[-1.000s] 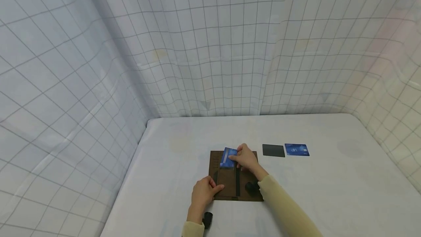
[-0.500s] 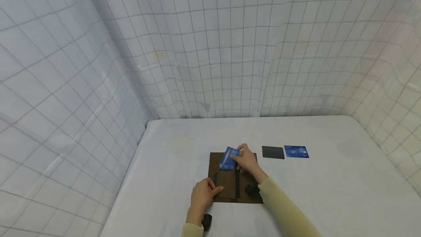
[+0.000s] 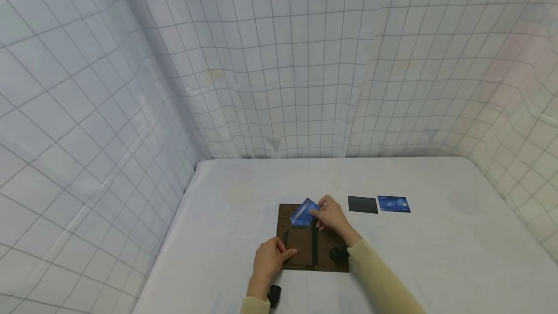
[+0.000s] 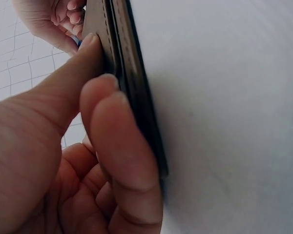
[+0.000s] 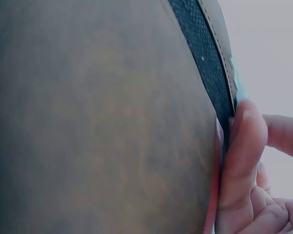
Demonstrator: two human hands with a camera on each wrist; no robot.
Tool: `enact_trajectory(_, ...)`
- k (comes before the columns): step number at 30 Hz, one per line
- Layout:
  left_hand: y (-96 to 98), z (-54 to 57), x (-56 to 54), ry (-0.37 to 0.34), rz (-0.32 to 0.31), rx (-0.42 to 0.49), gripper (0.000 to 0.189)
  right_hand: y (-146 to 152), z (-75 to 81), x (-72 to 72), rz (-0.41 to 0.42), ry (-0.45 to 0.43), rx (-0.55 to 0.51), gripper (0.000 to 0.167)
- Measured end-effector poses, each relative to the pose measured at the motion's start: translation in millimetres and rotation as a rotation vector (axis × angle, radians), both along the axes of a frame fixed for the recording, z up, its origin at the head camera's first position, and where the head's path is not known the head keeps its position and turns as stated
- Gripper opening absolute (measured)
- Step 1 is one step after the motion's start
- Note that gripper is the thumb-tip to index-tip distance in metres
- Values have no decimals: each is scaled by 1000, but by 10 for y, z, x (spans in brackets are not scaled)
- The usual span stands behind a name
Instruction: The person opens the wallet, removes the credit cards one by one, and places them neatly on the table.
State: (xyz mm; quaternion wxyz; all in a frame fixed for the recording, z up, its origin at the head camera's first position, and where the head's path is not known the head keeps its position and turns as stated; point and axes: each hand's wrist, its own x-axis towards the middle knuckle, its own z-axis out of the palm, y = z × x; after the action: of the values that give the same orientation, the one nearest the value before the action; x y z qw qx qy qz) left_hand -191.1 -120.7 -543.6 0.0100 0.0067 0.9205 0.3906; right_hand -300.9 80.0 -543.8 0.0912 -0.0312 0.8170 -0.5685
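A brown leather wallet lies spread open on the white table, a dark strip running down its inside. My left hand pinches its lower left edge; in the left wrist view the thumb presses on the leather and the curled fingers are at its edge. My right hand pinches a blue card with a pale stripe. The card is tilted over the upper part of the wallet, its lower end right at a pocket. In the right wrist view, brown leather fills most of the frame beside the right fingers.
To the right of the wallet lie a dark grey card and a second blue card with lettering. White gridded cloth hangs behind the table and at both sides.
The blue card has turned clockwise and leans further to the right, as my right hand has shifted slightly right. My left hand stays on the wallet's lower left edge.
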Motion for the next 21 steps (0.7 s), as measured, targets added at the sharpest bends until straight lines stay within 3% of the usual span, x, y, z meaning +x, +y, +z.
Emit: enact_trajectory(21,6,2,-5,12,8,-21,36,159,-3,-34,16,-60,-40,21)
